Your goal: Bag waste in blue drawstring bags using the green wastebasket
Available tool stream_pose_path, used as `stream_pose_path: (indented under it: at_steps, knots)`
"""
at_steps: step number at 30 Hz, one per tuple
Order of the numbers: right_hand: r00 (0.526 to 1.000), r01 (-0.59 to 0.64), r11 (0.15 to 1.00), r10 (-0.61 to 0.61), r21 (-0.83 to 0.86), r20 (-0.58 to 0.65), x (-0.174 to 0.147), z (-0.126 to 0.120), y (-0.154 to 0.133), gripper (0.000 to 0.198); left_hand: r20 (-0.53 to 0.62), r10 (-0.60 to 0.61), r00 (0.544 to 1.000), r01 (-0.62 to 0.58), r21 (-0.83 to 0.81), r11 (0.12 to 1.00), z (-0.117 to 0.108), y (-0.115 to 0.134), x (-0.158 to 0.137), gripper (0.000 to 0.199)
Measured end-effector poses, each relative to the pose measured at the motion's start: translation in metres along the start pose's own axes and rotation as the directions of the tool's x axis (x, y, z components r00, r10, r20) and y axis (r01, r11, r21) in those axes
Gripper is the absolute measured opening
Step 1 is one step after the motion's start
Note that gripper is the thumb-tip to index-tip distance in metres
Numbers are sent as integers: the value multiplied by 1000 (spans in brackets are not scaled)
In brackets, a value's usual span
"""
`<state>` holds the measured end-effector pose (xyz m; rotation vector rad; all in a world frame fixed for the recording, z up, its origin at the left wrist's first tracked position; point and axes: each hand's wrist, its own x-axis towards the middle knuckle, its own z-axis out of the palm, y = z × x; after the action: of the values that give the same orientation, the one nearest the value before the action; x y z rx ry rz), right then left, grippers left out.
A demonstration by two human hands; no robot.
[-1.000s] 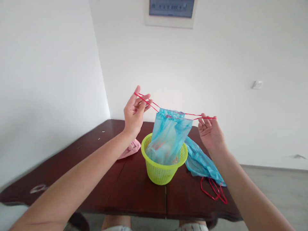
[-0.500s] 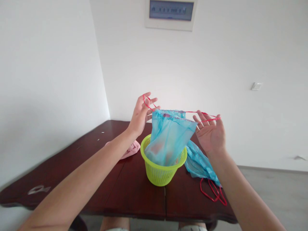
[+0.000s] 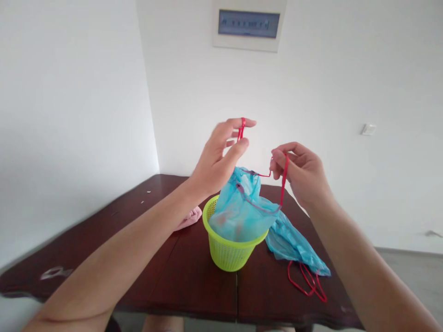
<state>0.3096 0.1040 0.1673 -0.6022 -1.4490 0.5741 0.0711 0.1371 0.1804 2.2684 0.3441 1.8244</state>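
Observation:
A thin blue drawstring bag [image 3: 242,216] sits partly inside a yellow-green plastic basket [image 3: 229,253], its gathered mouth above the rim. Something pinkish shows faintly through the film. A red drawstring loop [image 3: 241,129] hangs over the index finger of my left hand [image 3: 221,161], which is above the basket's left side with the thumb close to the string. On the right, my right hand [image 3: 301,170] has its thumb and fingers together, with the other red drawstring loop [image 3: 284,180] passing round the thumb and down to the bag's edge.
Right of the basket lies another blue bag [image 3: 294,242] with red strings [image 3: 308,281] near the table's front edge. A pink cloth [image 3: 189,218] is partly behind my left arm. On the dark red table [image 3: 194,286] there is also a clear plastic scrap [image 3: 53,273] at left.
My hands have come closer together and turned inward. The spread fingers of my right hand have closed. The bag's mouth has dropped and slackened, and the string loops now hang more steeply.

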Motion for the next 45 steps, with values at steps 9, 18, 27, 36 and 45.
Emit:
stream_pose_path:
  at_steps: [9, 18, 27, 36, 45]
  knots:
    - [960, 166, 968, -115, -188, 256, 0, 4, -61, 28, 521, -327, 789, 371, 20, 928, 16, 23, -5, 79]
    - [946, 318, 862, -263, -394, 187, -18, 10, -68, 29, 605, -300, 738, 569, -317, 759, 29, 22, -7, 72]
    - [988, 151, 879, -117, -453, 102, -38, 8, -5, 33, 524, -416, 743, 603, -257, 755, 29, 1, -27, 84]
    - [954, 225, 876, -287, -427, -86, -43, 7, 1, 18, 519, -536, 666, 746, -441, 500, 46, -11, -51, 43]
    - [996, 53, 981, -39, -188, 75, -102, 17, 26, 5, 477, -593, 649, 721, -635, 277, 36, -25, -50, 35]
